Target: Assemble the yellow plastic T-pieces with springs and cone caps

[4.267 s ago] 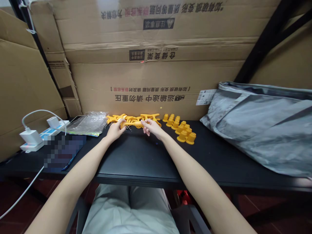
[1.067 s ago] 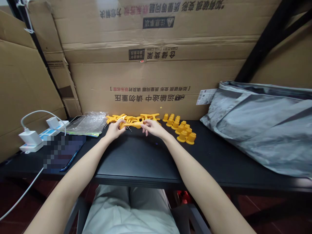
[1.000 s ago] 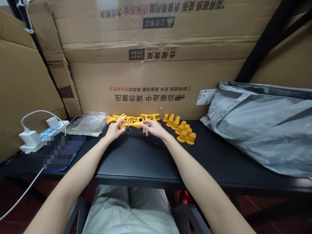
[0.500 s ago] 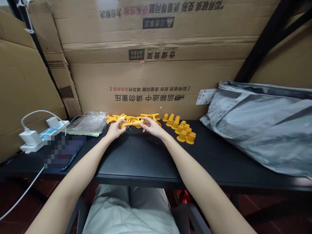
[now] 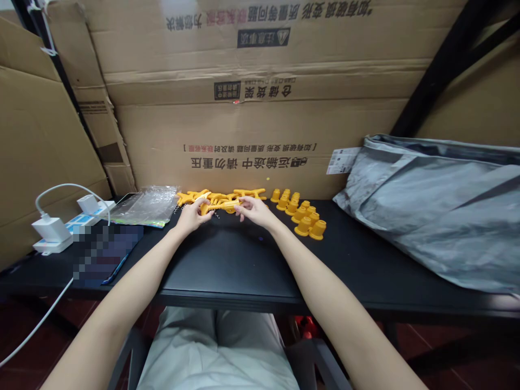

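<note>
Between my two hands a yellow plastic part [image 5: 228,206] is held roughly level above the black table. It has a slim shaft and a wider, ribbed end on the right. My left hand [image 5: 193,214] is closed around its left end. Fingers of my right hand [image 5: 255,210] pinch the ribbed end. Just behind them lies a pile of yellow branching plastic pieces [image 5: 190,196]. Small metal springs or screws, too small to tell, lie around my left fingertips. Several yellow cup-shaped pieces [image 5: 301,215] stand in rows right of my right hand.
Clear plastic bags [image 5: 146,206], a dark phone-like object [image 5: 108,257] and a white power strip with chargers [image 5: 52,233] lie at left on the black table [image 5: 227,265]. A grey bag [image 5: 439,206] sits at right. Cardboard [image 5: 252,124] stands behind.
Both hands stay in nearly the same place on the yellow part. My right fingers have shifted slightly right and down, and more of the ribbed end shows.
</note>
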Motion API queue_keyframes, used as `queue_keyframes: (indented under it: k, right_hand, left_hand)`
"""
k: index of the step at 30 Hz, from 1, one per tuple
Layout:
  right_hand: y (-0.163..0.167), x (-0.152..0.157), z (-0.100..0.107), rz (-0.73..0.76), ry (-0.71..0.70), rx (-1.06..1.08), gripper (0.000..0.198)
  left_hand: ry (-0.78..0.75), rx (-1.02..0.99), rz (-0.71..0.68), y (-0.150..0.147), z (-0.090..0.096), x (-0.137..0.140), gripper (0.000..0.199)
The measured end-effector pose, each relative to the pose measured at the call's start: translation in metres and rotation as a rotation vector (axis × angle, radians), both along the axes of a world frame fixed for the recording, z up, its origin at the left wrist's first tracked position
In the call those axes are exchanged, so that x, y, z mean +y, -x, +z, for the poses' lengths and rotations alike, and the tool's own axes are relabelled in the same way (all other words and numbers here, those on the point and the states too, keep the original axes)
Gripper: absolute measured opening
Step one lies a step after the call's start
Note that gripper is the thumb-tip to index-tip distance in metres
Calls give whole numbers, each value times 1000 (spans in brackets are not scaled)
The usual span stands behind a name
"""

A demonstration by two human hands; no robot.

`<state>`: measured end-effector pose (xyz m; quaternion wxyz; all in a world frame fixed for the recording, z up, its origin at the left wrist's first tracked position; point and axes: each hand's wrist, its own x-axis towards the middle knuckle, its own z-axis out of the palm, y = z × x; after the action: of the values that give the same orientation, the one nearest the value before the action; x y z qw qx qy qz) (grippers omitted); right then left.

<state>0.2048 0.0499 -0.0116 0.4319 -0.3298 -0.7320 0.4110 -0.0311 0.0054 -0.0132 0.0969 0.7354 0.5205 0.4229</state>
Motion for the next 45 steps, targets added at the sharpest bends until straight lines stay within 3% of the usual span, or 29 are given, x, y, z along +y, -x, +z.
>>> queue_keyframes:
  k: [4,10,19,25,29,45]
  right_hand:
    - [0,-9,7,9,-2,-11,44]
    - [6,-20,14,44,31,-37,57]
    - [9,-17,11,-54,97,-32,57]
    - [4,-11,9,34,163,-8,39]
    - [1,-7,5,92,153,33,50]
    - [0,-12,10,94,107,76,50]
  left_hand:
    - [-59,41,8,-1,-1,0,24]
    - [-294,21,-3,-5,1,0,25]
    - [-125,-18,-38,-7,2,-1,27]
    - [-61,-35,-24,-5,3,0,26]
    - [-41,-28,-28,-2,3,0,24]
    - [-45,3,-29,-2,1,-2,11]
